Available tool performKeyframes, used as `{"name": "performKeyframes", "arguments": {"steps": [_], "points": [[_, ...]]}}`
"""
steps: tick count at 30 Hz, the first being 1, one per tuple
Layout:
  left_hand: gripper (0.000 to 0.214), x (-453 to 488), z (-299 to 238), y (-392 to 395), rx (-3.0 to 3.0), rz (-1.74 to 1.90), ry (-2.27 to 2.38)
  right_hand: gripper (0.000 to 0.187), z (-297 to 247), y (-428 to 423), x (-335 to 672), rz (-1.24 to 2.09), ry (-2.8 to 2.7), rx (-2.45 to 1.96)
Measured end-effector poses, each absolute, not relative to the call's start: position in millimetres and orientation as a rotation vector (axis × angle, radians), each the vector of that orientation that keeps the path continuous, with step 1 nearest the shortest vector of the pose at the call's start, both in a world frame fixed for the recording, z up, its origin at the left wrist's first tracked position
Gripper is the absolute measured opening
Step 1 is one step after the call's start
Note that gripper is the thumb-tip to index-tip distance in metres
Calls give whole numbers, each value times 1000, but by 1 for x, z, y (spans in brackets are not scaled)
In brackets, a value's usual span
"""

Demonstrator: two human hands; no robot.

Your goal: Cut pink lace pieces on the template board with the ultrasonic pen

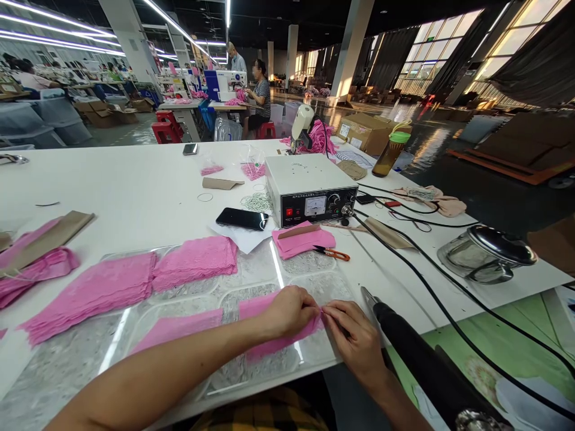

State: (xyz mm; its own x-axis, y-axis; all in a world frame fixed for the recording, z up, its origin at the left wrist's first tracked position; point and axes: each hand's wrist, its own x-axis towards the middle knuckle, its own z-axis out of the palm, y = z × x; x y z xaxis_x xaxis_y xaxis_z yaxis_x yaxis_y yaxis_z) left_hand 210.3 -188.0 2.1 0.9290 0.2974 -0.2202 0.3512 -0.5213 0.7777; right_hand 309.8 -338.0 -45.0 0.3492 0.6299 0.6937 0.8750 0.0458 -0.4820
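A strip of pink fabric (265,350) lies on the glossy grey-patterned mat (179,353) in front of me. My left hand (291,311) is closed at the strip's right part, thumb and fingers pinched together. Close beside it, my right hand (353,329) pinches the strip's right corner, and the fingertips of both hands nearly meet. Another pink fabric piece (179,326) lies to the left, partly behind my left forearm. Just right of my right hand rests a black-handled tool (404,341) with a metal tip.
Stacks of pink fabric (195,263) lie behind my hands. Orange-handled thread snips (332,252) rest by a smaller pink stack (303,240). A white control box (314,188) stands at the back, with black cables (417,254) running right. A lidded glass jug (487,254) and a phone (242,219) are on the table.
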Motion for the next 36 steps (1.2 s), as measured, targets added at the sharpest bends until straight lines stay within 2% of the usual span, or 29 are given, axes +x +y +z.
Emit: {"name": "performKeyframes", "arguments": {"steps": [25,31,36], "points": [[16,213,-2,-188,2008,27,527,13,-38,-340,299,-372,-1404,-1729],[14,203,12,-174,1841,141,580,13,-40,-340,296,-353,-1502,-1783],[15,157,32,-144,1696,296,714,8,-42,-344,299,-352,-1552,-1768]]}}
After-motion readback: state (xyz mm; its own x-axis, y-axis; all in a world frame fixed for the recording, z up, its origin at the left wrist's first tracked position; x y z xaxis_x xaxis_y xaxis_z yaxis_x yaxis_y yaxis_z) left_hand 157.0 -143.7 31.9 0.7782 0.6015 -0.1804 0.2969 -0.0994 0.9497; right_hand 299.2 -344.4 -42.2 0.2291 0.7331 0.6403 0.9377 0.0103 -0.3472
